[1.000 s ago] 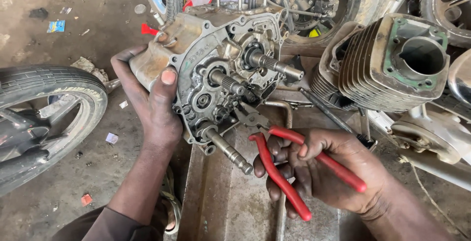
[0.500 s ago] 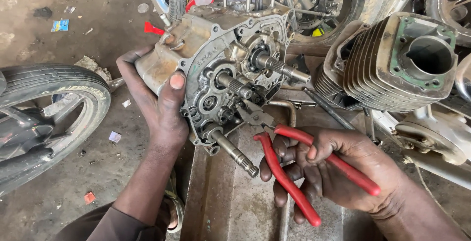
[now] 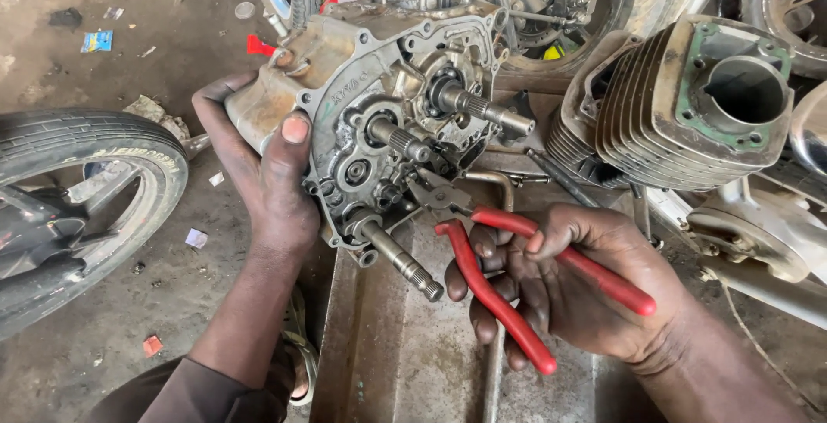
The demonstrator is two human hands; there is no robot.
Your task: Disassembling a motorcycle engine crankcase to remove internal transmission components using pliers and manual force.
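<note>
While a finned cylinder (image 3: 680, 104) crowds right, tyre (image 3: 95, 173) flanks the crankcase (image 3: 379, 121).

Finned cylinder (image 3: 680, 104) crowding crankcase's (image 3: 388, 121) right

Dusty concrete floor (image 3: 129, 320) littered with scraps at left — a tyre (image 3: 95, 160) at left edge, daylight, wheels along the top.

The pliers' (image 3: 517, 259) tip is hidden inside the grimy engine case (image 3: 379, 121).
</note>
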